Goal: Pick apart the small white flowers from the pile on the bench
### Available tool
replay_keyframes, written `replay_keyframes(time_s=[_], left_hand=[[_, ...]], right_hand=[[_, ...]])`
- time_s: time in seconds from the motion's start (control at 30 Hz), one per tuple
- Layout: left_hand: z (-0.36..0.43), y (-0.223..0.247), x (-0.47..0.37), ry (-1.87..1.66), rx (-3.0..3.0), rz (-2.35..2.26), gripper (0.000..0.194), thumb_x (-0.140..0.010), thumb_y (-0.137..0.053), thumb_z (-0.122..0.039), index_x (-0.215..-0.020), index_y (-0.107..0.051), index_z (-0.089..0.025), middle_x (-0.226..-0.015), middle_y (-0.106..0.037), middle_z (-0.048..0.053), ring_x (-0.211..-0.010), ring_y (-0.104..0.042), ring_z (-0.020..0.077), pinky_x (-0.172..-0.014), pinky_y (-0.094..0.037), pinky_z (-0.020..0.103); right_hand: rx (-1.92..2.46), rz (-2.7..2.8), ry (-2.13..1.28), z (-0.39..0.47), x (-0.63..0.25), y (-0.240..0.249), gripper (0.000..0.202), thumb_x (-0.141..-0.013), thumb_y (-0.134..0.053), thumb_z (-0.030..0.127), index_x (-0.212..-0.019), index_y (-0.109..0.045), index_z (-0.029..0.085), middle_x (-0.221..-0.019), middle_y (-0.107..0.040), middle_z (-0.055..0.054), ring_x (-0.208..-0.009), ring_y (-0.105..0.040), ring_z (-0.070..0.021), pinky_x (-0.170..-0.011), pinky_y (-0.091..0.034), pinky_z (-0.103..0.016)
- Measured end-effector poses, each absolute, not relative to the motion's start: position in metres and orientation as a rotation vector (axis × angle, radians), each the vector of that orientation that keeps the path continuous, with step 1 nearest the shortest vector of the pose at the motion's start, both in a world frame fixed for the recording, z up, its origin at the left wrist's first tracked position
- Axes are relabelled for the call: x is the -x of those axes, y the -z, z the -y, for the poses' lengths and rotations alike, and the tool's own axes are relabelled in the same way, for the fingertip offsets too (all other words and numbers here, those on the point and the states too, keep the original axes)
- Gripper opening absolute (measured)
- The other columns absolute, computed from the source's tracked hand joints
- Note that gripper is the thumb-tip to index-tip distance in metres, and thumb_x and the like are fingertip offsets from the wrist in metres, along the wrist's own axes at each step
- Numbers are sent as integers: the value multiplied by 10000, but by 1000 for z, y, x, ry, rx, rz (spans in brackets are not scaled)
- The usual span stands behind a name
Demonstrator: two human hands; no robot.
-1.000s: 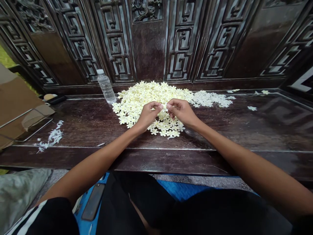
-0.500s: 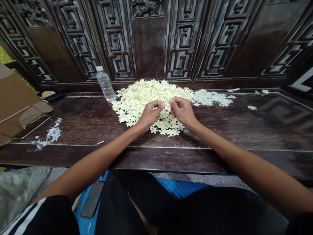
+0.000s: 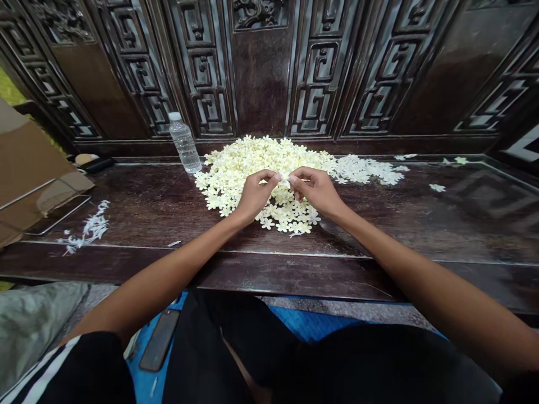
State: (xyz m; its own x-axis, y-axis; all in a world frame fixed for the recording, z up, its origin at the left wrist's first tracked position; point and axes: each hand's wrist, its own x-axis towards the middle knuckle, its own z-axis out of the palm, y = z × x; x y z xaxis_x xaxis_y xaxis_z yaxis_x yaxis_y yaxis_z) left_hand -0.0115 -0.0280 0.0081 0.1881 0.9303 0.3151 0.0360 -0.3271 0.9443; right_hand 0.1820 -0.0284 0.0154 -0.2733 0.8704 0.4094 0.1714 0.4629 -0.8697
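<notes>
A wide heap of pale yellow-white flowers (image 3: pixel 236 168) lies on the dark wooden bench in front of me. Over its middle, my left hand (image 3: pixel 255 195) is closed in a pinch, thumb against forefinger. Facing it, my right hand (image 3: pixel 316 189) pinches too, with its other fingers curled under. A small white flower (image 3: pixel 284 179) shows between the two sets of fingertips, partly covered by them and hard to tell from the heap behind. Flatter, whiter flowers (image 3: pixel 366 169) spread out from the heap's right side.
A clear plastic bottle (image 3: pixel 185 145) stands left of the heap, near the carved wooden back panel (image 3: pixel 261 84). Thin white scraps (image 3: pixel 91 229) lie farther left, beside a cardboard box (image 3: pixel 33 168). Below the bench, a phone (image 3: pixel 159 340) rests on something blue.
My hands have come closer together, so their fingertips nearly meet at the white flower. The whole view has shifted slightly.
</notes>
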Motion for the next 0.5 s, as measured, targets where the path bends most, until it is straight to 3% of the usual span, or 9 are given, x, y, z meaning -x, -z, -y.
replay_keyframes(time_s=[0.13,0.5], left_hand=[[27,-8,12,-1265,-1556,-920,388,-905,-758,-533,-920,-702,-149,-618,-431,-57,-535,-357,59,-546,-319,215],[35,-16,8,-1126,-1146,-636,521,-698,-957,-459,-783,-527,-177,-633,-398,-96,-488,-322,21,-415,-238,160]], right_hand=[[932,1731,-940,26,-184,-14,490,-829,-807,664,-789,-706,187,-699,-648,-26,-555,-597,-130,-506,-524,-280],[802,1557,-1135,31,-181,-14,422,-800,-884,566,-764,-686,194,-627,-628,1,-530,-566,-121,-512,-499,-274]])
